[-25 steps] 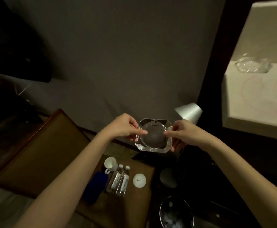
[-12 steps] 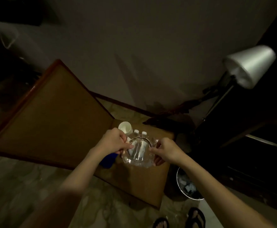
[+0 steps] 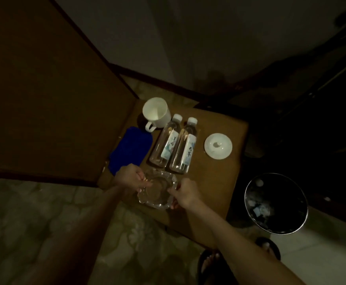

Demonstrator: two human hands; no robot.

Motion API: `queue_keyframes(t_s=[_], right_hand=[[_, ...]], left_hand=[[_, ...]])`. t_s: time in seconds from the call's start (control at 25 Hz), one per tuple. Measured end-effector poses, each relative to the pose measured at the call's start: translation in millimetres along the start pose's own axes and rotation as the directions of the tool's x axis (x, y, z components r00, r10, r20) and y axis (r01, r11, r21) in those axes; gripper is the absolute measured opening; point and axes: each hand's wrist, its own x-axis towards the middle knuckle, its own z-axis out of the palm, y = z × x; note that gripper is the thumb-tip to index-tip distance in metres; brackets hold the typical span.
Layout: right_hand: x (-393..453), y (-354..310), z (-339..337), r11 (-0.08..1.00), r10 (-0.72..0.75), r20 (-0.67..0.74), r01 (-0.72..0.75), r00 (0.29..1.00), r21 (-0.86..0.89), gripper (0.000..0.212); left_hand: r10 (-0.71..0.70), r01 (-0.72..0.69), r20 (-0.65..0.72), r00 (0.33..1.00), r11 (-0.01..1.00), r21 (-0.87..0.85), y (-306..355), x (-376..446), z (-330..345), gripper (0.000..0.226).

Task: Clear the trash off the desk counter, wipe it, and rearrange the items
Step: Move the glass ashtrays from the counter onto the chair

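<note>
Both hands on the glass ashtray [image 3: 157,191] here, low over the near edge of the brown desk counter [image 3: 215,182]; in this dim light it is hard to say whether it touches the surface. The left hand [image 3: 131,180] pinches its left rim, fingers curled over the edge, and the right hand [image 3: 185,193] grips the right rim the same way. Just beyond lie two clear water bottles [image 3: 173,147] side by side, white caps pointing away, pale labels with dark characters too blurred to read. A blue cloth [image 3: 130,152] sits left of them, a white mug [image 3: 156,113] behind, a white lid [image 3: 218,146] to the right. A round trash bin [image 3: 276,202] stands off the counter's right side.
</note>
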Motion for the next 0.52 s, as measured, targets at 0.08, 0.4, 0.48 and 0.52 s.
queue_keyframes(t_s=[0.08, 0.4, 0.48, 0.52], right_hand=[[22, 14, 11, 0.999, 0.032, -0.020, -0.033, 0.999, -0.032, 0.017], [43, 14, 17, 0.986, -0.044, -0.054, 0.034, 0.998, -0.162, 0.016], [35, 8, 7, 0.982, -0.039, -0.034, 0.032, 0.999, -0.185, 0.014], [27, 2, -1, 0.976, -0.051, -0.030, 0.044, 0.998, -0.215, 0.013]], left_hand=[[-0.030, 0.030, 0.017, 0.999, 0.999, -0.012, -12, 22, 15, 0.023], [0.010, -0.019, -0.163, 0.987, 0.999, -0.051, -34, 39, 30, 0.018], [0.028, -0.030, -0.160, 0.987, 1.000, -0.006, -24, 29, 17, 0.023], [0.016, -0.012, -0.137, 0.991, 0.999, 0.030, -15, 22, 9, 0.025]])
